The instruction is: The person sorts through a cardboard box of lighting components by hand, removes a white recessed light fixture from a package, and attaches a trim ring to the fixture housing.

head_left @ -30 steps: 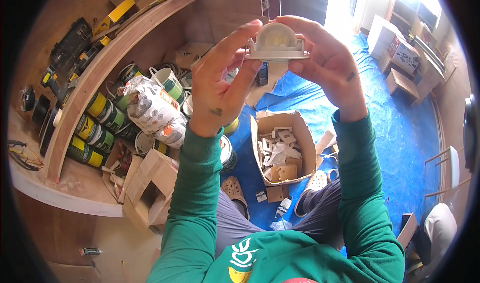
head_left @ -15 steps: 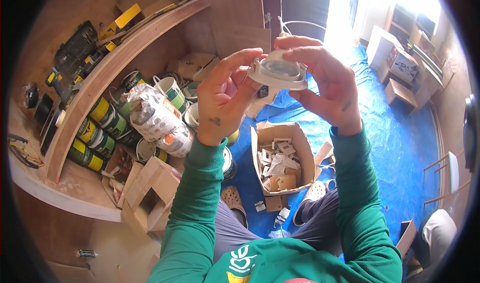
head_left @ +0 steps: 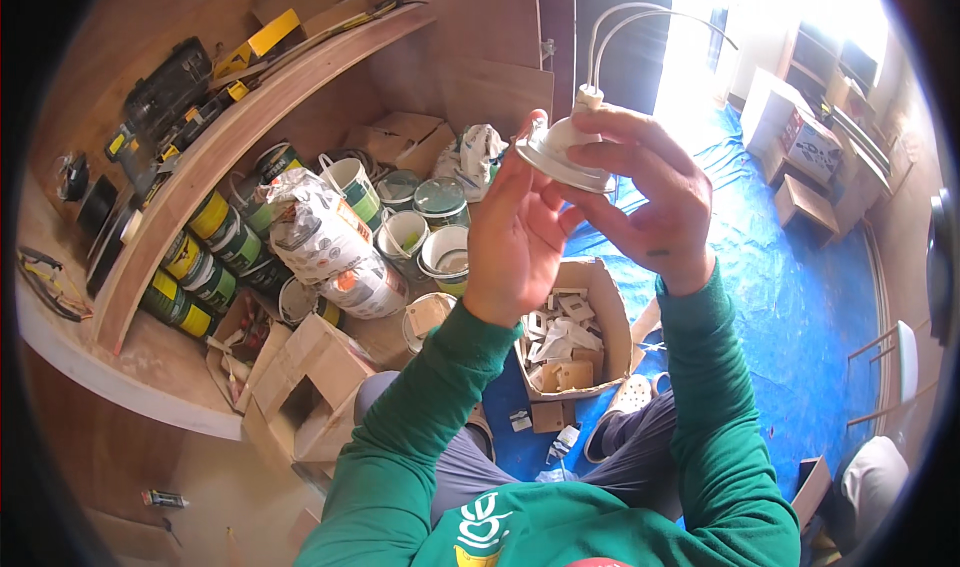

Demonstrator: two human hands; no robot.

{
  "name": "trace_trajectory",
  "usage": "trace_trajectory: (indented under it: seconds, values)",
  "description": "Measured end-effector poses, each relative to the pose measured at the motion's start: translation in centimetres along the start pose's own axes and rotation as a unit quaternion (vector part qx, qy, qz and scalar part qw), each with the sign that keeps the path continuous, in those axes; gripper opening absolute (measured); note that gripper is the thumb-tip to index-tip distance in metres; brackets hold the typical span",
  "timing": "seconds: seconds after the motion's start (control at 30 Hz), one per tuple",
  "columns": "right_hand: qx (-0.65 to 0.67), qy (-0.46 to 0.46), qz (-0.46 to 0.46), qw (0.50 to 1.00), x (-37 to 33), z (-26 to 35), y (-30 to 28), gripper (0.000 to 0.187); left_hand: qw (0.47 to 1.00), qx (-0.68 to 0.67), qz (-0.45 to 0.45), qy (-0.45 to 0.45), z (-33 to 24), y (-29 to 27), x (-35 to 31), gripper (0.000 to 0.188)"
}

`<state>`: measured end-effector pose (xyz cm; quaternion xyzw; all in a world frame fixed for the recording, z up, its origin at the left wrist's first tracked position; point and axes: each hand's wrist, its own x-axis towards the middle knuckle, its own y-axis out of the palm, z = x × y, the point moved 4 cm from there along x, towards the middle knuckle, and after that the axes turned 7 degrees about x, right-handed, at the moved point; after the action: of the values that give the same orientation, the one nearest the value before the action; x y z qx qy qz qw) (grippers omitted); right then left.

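A white recessed downlight (head_left: 566, 159) with a flared rim is raised in front of me, tilted, with two pale wires (head_left: 640, 11) looping up from its back. My right hand (head_left: 655, 192) grips its body and rim from the right, with the thumb underneath. Around the left edge and underside of the rim, the fingers of my left hand (head_left: 518, 247) are closed; part of them is hidden behind the fitting. Below the hands, an open cardboard box (head_left: 617, 319) holds white plates, crumpled wrapping and small cartons.
Paint tubs (head_left: 440, 204) and white sacks (head_left: 318, 217) crowd the lower left. Above them, a wooden shelf (head_left: 270, 87) carries power tools and a black case (head_left: 168, 87). Blue sheeting (head_left: 780, 307) covers the floor, with cardboard boxes (head_left: 805, 207) at the far right and a chair (head_left: 905, 362) nearer.
The downlight has turned from showing its lens face to showing its side, and its wires now stand higher. My left hand has moved right and lower, turning its palm under the rim.
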<state>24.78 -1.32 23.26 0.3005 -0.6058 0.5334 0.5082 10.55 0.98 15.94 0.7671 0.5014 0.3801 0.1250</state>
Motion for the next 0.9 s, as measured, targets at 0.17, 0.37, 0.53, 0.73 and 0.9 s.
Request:
trace_trajectory:
  seconds: [0.17, 0.37, 0.53, 0.73, 0.9]
  values:
    - [0.021, -0.019, -0.081, 0.996, -0.8, 0.6, 1.8, 0.033, 1.0, -0.013, -0.006, 0.018, -0.4, 1.8, -1.1, 0.065]
    - [0.032, -0.028, -0.054, 0.998, -1.1, 0.8, 2.2, 0.036, 0.998, 0.019, 0.04, 0.049, -0.9, 1.0, -1.2, 0.082]
    - [0.04, -0.035, -0.043, 0.998, -1.2, 1.3, 2.6, 0.035, 0.996, 0.068, 0.029, 0.059, -1.9, 1.0, -1.7, 0.083]
    - [0.028, -0.042, -0.023, 0.998, -1.4, 2.3, 2.3, 0.026, 0.994, 0.077, 0.009, 0.074, -2.6, 0.9, -1.9, 0.074]
    - [-0.005, -0.059, -0.052, 0.997, -2.2, 2.0, 2.8, 0.022, 0.996, 0.039, 0.011, 0.074, -2.5, 1.2, -2.1, 0.077]
